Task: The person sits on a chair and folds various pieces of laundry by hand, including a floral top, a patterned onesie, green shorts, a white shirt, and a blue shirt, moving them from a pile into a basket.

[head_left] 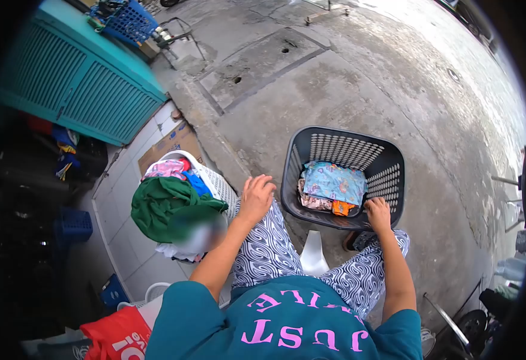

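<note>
The person sits on a white stool on the concrete floor, knees apart in patterned trousers. Their right hand is curled over the near rim of the dark laundry basket, gripping its edge; the basket stands just in front of the right knee and holds folded clothes, a light blue printed piece on top. Their left hand rests loose and flat on the left knee, grasping nothing. Just beside that knee stands a white basket heaped with laundry, a green garment draped over it. A teal cabinet stands well behind.
</note>
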Motion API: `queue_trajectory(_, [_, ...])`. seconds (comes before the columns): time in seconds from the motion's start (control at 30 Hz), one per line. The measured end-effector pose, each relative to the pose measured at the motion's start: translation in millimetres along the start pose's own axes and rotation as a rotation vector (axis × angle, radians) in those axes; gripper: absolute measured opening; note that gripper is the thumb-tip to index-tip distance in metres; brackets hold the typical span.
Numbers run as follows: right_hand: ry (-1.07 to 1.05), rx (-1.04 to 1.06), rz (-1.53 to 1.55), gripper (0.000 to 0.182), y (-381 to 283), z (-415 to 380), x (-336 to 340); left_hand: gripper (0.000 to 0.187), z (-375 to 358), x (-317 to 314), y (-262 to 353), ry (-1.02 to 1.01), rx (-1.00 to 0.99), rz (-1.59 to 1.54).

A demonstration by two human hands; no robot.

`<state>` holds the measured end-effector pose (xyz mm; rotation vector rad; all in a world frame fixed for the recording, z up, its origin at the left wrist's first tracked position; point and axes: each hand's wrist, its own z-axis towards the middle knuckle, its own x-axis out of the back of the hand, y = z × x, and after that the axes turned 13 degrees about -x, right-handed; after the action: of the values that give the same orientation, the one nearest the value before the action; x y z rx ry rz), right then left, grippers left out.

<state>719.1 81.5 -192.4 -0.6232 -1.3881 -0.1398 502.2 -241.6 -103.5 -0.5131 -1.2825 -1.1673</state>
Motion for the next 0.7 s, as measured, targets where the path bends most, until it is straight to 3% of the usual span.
queue_trajectory(0.17, [-0.162,0.078,0.238,0.009,-51.6,16.8,-15.0,0.016,-46.1,51.9,-12.5,0.173,0.125,0.1])
queue_trajectory(0.37, [-0.315,0.094,0.46,0.007,-115.8,45.6,-22.3,0.051,-92.5,145.1,-69.9,0.51,0.622,0.622])
queue_trajectory(0.43, [-0.237,0.227,0.516,0.007,-138.9,48.8,-15.2,0.048,-108.5,162.1,-99.2,0.525,0.8,0.668])
queue_trajectory(0.5, [-0.252,0.225,0.525,0.006,-160.0,50.2,-5.0,0.04,-134.6,165.2,-132.2,0.285,0.883,0.498])
queue_trajectory(0.53, [-0.257,0.224,0.575,0.006,-166.5,51.8,-2.1,0.031,-135.4,173.2,-136.2,0.316,0.906,0.483])
queue_trajectory(0.7, [-0.302,0.112,0.724,0.006,-176.1,53.8,10.9,0.018,-128.2,239.2,-112.1,0.814,0.902,0.266])
